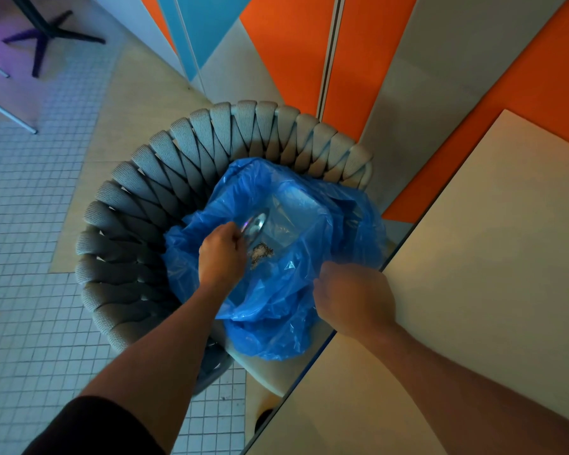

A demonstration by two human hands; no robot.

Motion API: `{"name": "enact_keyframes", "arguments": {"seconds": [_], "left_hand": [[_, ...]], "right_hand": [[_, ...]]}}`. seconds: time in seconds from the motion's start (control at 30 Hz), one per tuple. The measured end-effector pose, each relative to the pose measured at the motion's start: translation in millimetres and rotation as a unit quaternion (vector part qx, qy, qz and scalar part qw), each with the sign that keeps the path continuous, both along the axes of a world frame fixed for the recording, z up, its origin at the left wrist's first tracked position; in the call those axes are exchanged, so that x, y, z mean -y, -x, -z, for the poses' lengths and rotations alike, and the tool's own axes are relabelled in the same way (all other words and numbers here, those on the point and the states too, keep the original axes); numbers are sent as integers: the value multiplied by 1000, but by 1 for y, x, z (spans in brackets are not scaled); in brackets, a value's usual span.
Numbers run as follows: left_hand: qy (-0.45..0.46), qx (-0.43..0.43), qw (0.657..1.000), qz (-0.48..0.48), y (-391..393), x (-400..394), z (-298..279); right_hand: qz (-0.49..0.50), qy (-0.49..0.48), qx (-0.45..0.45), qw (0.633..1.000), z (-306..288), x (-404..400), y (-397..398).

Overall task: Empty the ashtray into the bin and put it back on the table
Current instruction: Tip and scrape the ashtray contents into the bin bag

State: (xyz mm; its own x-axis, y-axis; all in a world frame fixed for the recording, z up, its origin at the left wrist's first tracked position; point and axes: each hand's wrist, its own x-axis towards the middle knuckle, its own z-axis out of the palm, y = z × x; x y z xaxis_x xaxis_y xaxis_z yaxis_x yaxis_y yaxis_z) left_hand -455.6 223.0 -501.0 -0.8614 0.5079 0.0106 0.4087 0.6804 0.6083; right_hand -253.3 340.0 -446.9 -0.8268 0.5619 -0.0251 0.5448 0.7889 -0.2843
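Note:
A blue plastic bin bag (276, 300) lies open on the seat of a grey woven chair (151, 178). My left hand (222, 254) is shut on a shiny metal ashtray (255, 223), which is tipped on its side inside the bag's mouth. A small heap of grey ash (260, 251) lies in the bag just below the ashtray. My right hand (355, 298) grips the bag's near right edge and holds it open. The pale table (473, 257) runs along the right, right beside the bag.
An orange, grey and blue panelled wall (358, 60) stands behind the chair. White small-tiled floor (30, 241) spreads to the left. A dark table base with purple chair legs (46, 31) stands at the top left.

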Motion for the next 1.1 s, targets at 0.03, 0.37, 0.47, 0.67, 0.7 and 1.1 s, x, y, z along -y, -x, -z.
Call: {"name": "enact_keyframes", "arguments": {"seconds": [0.03, 0.37, 0.47, 0.67, 0.7, 1.1], "left_hand": [[-16, 35, 998, -46, 2, 0, 1], [-83, 183, 948, -249, 16, -2, 5], [-75, 173, 953, -236, 15, -2, 5], [-27, 45, 996, -72, 8, -2, 3], [-21, 12, 999, -34, 7, -2, 2], [92, -211, 958, 174, 0, -5, -13]], "right_hand": [[0, 0, -1, 1000, 0, 0, 0], [0, 0, 8, 1000, -1, 0, 1], [0, 2, 8, 1000, -1, 0, 1], [-2, 6, 6, 1000, -1, 0, 1], [-3, 7, 7, 1000, -1, 0, 1], [-2, 0, 0, 1000, -3, 0, 0]]}}
